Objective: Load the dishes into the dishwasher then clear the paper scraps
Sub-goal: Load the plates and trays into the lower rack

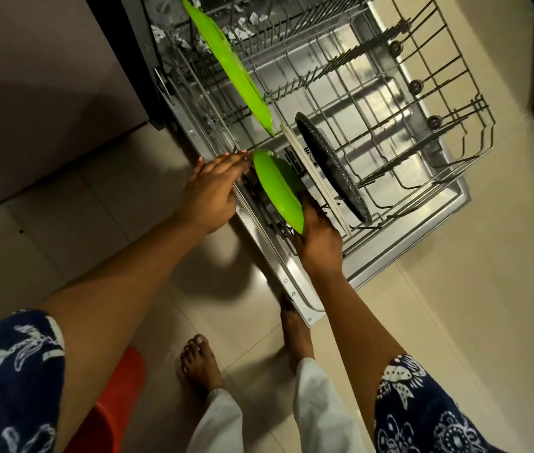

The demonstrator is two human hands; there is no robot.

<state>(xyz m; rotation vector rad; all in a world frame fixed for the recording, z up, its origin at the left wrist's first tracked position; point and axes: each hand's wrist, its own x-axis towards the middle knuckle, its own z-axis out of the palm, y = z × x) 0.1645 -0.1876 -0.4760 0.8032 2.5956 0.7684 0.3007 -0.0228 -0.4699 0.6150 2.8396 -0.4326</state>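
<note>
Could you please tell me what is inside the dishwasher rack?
On edge: a large green plate, a white plate, a dark speckled plate. At the far end lie paper scraps, partly hidden by the large green plate. The small green plate covers the rack beneath it.

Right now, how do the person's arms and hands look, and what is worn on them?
Both arms are bare below the sleeves. The left sleeve and right sleeve are short, dark blue, with a white printed pattern. The left hand and right hand show no gloves, watch or bracelet.
</note>
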